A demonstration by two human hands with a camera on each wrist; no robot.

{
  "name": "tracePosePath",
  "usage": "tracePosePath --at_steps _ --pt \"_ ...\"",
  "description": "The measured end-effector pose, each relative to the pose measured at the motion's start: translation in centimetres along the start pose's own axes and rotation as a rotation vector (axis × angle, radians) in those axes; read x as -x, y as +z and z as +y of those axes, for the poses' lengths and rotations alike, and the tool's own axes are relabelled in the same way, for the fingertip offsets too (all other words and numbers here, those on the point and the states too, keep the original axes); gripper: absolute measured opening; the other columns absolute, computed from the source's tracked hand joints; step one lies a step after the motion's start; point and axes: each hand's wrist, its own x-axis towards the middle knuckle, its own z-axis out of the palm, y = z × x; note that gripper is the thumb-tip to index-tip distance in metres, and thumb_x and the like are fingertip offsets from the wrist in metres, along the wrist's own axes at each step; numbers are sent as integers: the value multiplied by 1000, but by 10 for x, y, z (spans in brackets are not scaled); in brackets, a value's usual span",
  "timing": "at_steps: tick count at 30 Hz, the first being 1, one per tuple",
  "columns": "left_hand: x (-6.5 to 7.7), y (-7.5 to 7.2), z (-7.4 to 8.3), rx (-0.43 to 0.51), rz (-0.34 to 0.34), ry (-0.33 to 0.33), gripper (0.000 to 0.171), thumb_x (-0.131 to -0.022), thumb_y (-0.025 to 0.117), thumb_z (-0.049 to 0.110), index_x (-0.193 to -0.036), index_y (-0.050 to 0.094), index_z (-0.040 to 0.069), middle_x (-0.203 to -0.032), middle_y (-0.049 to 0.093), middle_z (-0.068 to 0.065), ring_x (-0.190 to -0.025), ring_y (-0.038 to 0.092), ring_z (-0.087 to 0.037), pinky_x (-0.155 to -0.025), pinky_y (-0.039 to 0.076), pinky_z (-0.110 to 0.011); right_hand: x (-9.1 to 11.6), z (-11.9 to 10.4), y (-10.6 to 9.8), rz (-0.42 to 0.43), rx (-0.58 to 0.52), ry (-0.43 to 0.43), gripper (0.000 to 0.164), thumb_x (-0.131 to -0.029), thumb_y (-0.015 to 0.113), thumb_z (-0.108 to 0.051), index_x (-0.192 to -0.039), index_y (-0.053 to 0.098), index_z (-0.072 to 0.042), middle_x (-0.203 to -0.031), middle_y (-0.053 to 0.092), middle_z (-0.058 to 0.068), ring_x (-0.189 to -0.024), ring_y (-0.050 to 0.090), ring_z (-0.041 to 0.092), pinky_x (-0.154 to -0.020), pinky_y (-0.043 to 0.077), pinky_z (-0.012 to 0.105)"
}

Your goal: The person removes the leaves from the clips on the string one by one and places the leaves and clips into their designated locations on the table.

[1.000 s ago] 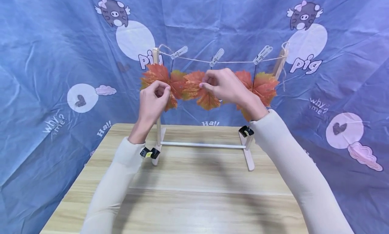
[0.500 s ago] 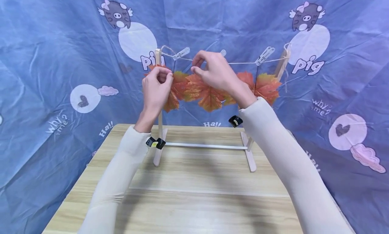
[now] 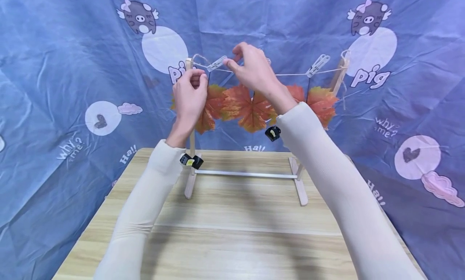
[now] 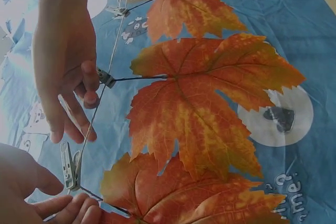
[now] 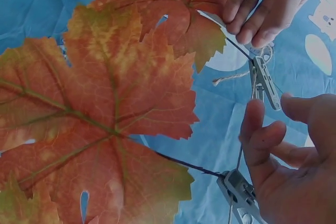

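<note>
Three orange maple leaves hang by dark stems from white clothespins on a string. My left hand is in front of the left leaf, just below the left clothespin. In the left wrist view, its thumb and fingers are spread apart near the stem. My right hand is raised beside that clothespin; in the right wrist view, its thumb and forefinger stand on either side of the handle end with a gap. Behind the right hand, the middle clothespin is mostly hidden, above the middle leaf.
A wooden frame carries the string between two posts, the right post tilted. Its white crossbar runs low over the wooden table. The right clothespin holds the right leaf. Blue printed cloth hangs behind.
Both hands have risen from in front of the leaves toward the string. My right hand has also moved left, to the left clothespin. The leaves still hang from their clothespins.
</note>
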Motion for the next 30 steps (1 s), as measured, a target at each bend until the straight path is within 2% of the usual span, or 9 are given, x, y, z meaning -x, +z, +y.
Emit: tracePosePath --at_steps 5,8,10,12,14,17,21,27,30 --pt "-4 5 1 -5 -29 -25 26 -107 61 17 -125 74 3 -116 78 -13 -102 74 -20 -92 60 -25 -5 -3 1 -43 -16 16 66 -110 50 -53 -163 41 -15 -156 60 4 -135 62 22 -116 49 35" --pt "-6 6 3 -25 -33 -25 26 -106 61 16 -124 74 3 -116 79 -13 -103 76 -20 -93 61 -26 -8 -4 1 -46 -19 0 64 -111 50 -49 -164 40 -14 -157 60 4 -147 54 19 -123 44 33" --pt "-8 8 3 -31 -34 -27 26 -106 62 16 -123 75 2 -115 80 -12 -102 76 -20 -92 61 -26 -9 -5 2 -49 -25 -13 62 -112 50 -47 -164 41 -14 -156 60 4 -148 53 18 -124 44 31" --pt "-9 9 2 -36 -39 -33 25 -105 63 15 -122 76 2 -114 81 -12 -101 77 -19 -91 61 -26 -9 -7 3 -61 -50 -22 60 -112 51 -44 -163 43 -15 -156 61 5 -132 67 22 -117 50 30" --pt "-11 10 2 -35 -43 -40 24 -104 64 13 -120 76 1 -113 81 -13 -100 77 -20 -89 61 -25 -10 -8 3 -77 -75 -25 58 -112 51 -43 -163 44 -16 -155 62 4 -109 76 24 -106 57 28" --pt "-13 11 2 -36 -42 -49 22 -104 65 13 -118 77 1 -112 81 -13 -97 76 -19 -88 59 -24 -10 -10 5 -100 -120 -18 57 -112 52 -43 -162 45 -17 -153 63 4 -75 76 25 -94 60 28" --pt "-13 12 2 -32 -22 -52 19 -103 68 14 -114 78 2 -108 81 -13 -94 75 -18 -86 58 -23 -9 -13 6 -90 -142 -15 52 -111 55 -42 -157 52 -18 -146 66 3 -70 75 23 -93 60 25" --pt "-11 11 2 -6 -8 -46 16 -103 70 14 -108 78 2 -103 82 -14 -91 76 -17 -80 54 -17 -8 -15 7 -52 -176 -9 41 -108 62 -37 -143 64 -16 -133 71 3 -72 76 27 -72 61 28" --pt "-9 11 2 10 -8 -40 16 -103 69 13 -108 78 1 -102 82 -14 -90 76 -17 -77 52 -15 -8 -17 7 -30 -171 -8 36 -107 65 -34 -138 68 -16 -126 75 2 -66 74 22 -65 60 29"
